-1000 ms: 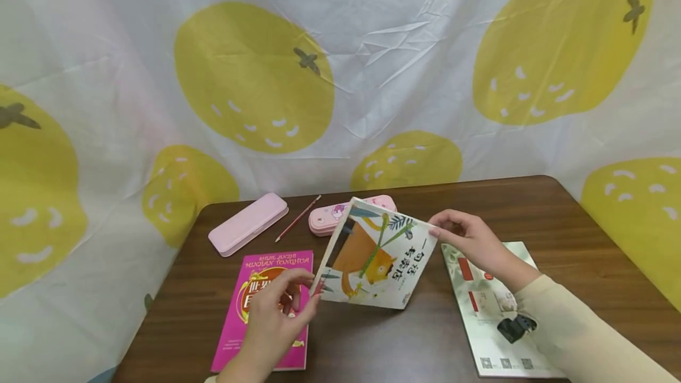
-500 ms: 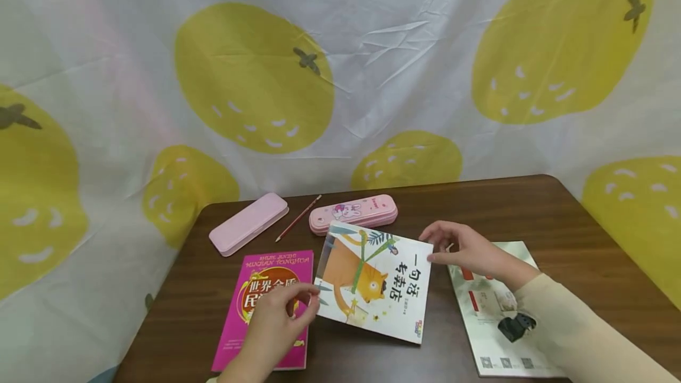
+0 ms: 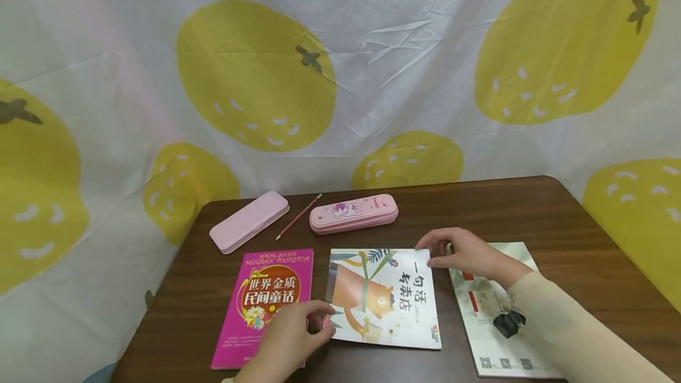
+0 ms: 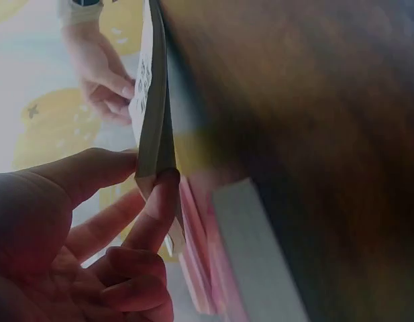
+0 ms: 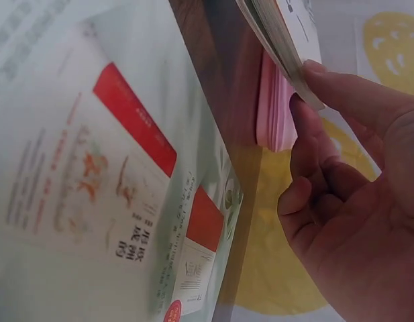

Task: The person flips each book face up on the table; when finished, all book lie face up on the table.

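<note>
The white book (image 3: 380, 300) is on the near side of the rabbit pencil case (image 3: 353, 214), held almost flat over the table (image 3: 457, 362); if its underside touches the wood, I cannot tell. The left hand (image 3: 289, 338) pinches its left edge, thumb above and forefinger below – the gap is narrow, only the book's thickness. The right hand (image 3: 465, 253) pinches the far right corner in the same manner, other fingers curled.

From the rabbit pencil case, the pink book (image 3: 260, 294) lies nearer and to the left, and the green book (image 3: 481, 318) nearer and to the right.

To handle it well, I think the 2 hands should keep the edges at equal height, with light pressure. Fingers below are better drawn out slowly, 1 side after the other – otherwise the soft cover could bend or the book could slip sideways.
</note>
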Demonstrator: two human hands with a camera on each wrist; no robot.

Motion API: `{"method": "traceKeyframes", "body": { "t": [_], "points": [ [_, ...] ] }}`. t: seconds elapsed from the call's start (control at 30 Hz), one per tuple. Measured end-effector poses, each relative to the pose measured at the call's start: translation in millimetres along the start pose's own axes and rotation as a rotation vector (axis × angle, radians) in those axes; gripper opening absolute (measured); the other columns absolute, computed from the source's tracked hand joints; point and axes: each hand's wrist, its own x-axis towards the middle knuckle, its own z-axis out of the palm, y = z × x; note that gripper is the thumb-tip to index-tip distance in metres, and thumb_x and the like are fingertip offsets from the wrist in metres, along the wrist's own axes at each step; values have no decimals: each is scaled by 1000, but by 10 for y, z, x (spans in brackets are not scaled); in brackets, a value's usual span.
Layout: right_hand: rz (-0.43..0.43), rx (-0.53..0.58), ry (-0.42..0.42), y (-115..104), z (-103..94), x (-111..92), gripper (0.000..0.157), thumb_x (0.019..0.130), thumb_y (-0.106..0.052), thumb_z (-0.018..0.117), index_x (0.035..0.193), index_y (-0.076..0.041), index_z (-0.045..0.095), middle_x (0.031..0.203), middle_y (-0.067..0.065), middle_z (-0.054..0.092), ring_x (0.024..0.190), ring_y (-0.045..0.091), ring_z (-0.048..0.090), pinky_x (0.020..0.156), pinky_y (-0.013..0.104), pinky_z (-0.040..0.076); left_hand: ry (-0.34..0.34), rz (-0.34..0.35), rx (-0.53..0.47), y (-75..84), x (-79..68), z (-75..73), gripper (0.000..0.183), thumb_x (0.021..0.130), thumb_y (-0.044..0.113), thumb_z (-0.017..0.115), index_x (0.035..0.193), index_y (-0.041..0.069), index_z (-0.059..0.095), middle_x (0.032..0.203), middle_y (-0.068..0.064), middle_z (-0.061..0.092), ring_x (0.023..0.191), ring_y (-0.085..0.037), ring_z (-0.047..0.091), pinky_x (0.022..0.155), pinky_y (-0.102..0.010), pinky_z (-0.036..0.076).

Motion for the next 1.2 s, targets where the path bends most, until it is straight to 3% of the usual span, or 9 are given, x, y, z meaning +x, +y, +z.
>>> {"method": "traceKeyframes", "body": {
  "t": [0.17,0.3,0.53,0.77,0.87,1.03,1.2],
  "points": [
    [-23,-19,-47,35,34,61,29,89,-14,80,116,-23,73,97,-1,67,77,14,55,65,27,49,-78,2,-22,-21,-4,73,21,85,22,80,104,17,75,67,16,59,60,2,48,57,-22,40],
    [-15,-51,-82,47,61,107,29,90,-13,80,116,-22,72,98,-1,66,76,14,54,67,27,48,-98,3,-22,-30,-18,118,23,83,21,81,104,17,74,67,17,57,58,2,47,56,-21,39],
    [19,-119,-116,-9,103,164,42,80,-22,90,116,-23,70,98,-1,63,87,19,52,74,30,45,-126,9,-42,-19,-25,137,25,81,21,82,104,17,72,66,16,55,56,2,47,54,-20,40],
    [-7,-152,-115,-26,153,195,43,79,-20,91,117,-20,70,100,0,62,89,19,51,77,31,45,-192,22,-79,-23,4,128,29,81,18,84,107,13,71,64,13,55,55,1,49,53,-20,42],
    [-2,-177,-112,-40,177,182,43,80,-21,90,118,-19,71,105,0,64,95,21,53,83,36,47,-212,23,-92,-32,23,136,30,81,17,84,108,13,71,64,13,56,55,1,49,53,-20,43],
    [40,-250,-115,-107,217,99,53,80,-29,90,128,-20,69,131,11,60,123,35,52,102,56,48,-226,41,-75,-37,65,114,30,80,16,85,107,13,72,65,13,55,56,2,48,53,-20,42],
    [11,-293,-68,-181,246,-43,63,77,-32,92,133,-19,67,140,17,55,129,41,48,103,61,47,-227,56,-38,-46,155,10,27,79,18,88,103,14,76,70,12,60,60,1,49,57,-21,42]
  ]
}}
